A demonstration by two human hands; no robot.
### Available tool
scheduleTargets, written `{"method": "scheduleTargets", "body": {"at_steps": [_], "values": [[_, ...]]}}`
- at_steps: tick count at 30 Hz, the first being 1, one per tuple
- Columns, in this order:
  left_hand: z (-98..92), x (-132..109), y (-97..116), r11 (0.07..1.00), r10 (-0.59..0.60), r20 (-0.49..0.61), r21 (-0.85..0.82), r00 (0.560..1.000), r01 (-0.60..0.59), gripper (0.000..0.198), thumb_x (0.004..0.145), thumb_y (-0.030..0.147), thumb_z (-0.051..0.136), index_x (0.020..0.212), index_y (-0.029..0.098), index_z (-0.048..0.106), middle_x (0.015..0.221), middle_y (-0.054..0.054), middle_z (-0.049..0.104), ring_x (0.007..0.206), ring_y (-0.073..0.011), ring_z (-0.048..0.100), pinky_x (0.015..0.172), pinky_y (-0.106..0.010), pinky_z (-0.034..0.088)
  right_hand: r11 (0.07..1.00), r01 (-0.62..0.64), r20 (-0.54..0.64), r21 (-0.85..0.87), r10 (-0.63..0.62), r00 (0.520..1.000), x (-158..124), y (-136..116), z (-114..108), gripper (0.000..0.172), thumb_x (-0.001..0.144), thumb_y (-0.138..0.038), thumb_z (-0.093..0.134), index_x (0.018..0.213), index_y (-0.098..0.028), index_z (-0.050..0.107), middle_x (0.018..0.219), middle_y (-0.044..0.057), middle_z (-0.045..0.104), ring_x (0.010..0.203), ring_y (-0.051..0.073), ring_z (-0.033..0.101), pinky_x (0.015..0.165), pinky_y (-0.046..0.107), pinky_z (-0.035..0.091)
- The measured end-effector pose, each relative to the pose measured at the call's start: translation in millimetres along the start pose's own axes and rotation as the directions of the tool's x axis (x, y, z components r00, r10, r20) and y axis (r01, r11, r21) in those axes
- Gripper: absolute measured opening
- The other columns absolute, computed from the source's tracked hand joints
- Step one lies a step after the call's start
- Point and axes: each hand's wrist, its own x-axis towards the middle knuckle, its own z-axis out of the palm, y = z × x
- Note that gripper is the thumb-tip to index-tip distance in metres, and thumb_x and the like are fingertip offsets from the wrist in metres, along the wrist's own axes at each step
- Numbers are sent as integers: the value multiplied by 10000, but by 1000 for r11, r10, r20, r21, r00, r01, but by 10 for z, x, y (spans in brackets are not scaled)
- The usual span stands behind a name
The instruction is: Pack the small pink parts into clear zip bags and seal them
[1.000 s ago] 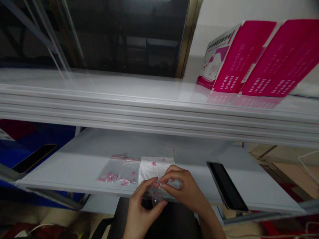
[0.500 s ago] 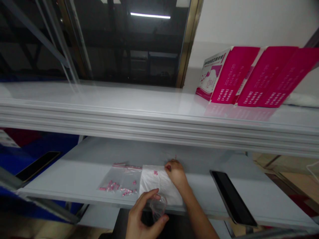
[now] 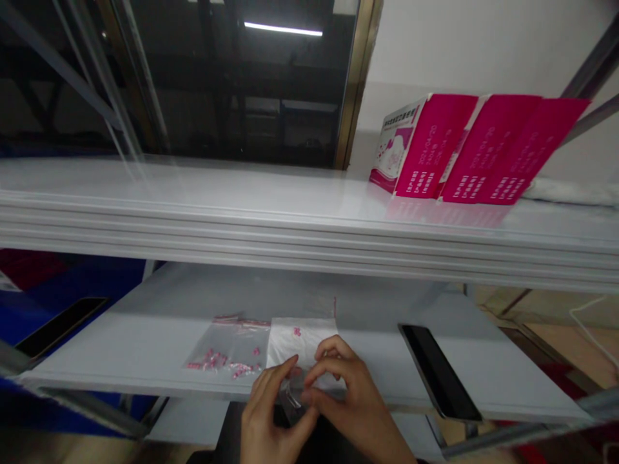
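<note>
Your left grip [image 3: 271, 406] and right grip [image 3: 355, 403] pinched narrowly on a small clear plastic bag [image 3: 294, 391] at the white shelf's [image 3: 120, 348] front edge, its long axis unclear, a white packet [image 3: 300, 338] just behind.

My left hand [image 3: 271, 406] and right hand [image 3: 351, 393] sit close together low in my view — fingers [image 3: 333, 351] curled inward, tips pinching toward each other at the middle — while my right forearm [image 3: 387, 441] angles in from the lower right.
</note>
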Motion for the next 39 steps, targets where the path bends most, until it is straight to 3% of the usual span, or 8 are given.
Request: {"method": "scheduleTargets", "body": {"at_steps": [7,9,12,14,20,23,34,39], "values": [[-13,44,78,953,-236,60,-181,970,243,668,624,309,812,1249,200,603,1021,-94,742,877,-267,717,794,-402,594,981,-58,17,186,55,998,-91,35,25,84,847,-229,605,767,-217,630,998,46,588,924,192,592,744,271,472],[-29,41,69,826,-357,264,-359,896,435,632,642,384,796,1217,180,628,908,-76,755,768,-236,720,695,-349,600,967,-40,35,250,32,999,-88,31,-39,145,910,-324,539,812,-226,584,969,37,573,918,186,575,725,254,461],[-47,-1,48,582,-338,625,-449,704,678,412,766,511,688,973,156,723,653,-41,719,510,-154,653,502,-252,536,966,-16,4,259,16,1000,-94,75,-77,235,952,-406,468,818,-228,540,918,26,541,901,183,541,741,254,438],[-49,-35,54,539,-319,685,-437,655,720,389,778,534,674,836,154,734,618,-45,716,453,-134,621,476,-243,518,964,-34,-18,263,40,999,-110,112,-51,266,960,-434,447,817,-225,526,857,15,530,832,174,528,728,256,424],[-140,55,114,723,-314,448,-459,837,517,358,672,364,785,988,201,741,980,-90,773,925,-267,713,854,-379,564,966,-69,-20,250,77,997,-192,63,20,273,969,-426,441,801,-224,517,748,-11,528,724,158,525,668,244,411],[-234,165,107,811,-338,288,-395,896,432,207,769,341,695,921,204,727,925,-67,760,920,-247,700,842,-350,559,982,-43,-19,186,47,999,-226,12,-3,238,978,-371,439,812,-227,529,761,-9,552,735,159,541,669,242,416],[-295,286,119,860,-225,228,-411,947,303,108,841,259,628,771,210,695,776,-18,704,785,-175,674,731,-240,530,996,75,-23,49,-74,997,-232,18,-21,203,980,-245,449,826,-225,579,807,5,626,781,161,601,715,240,438],[-337,312,156,893,-232,196,-346,953,289,145,841,250,640,712,208,690,738,-10,684,743,-170,657,698,-241,498,991,133,-164,33,-126,978,-224,62,3,177,942,-232,538,812,-234,658,768,3,664,747,164,631,683,244,466]]}}
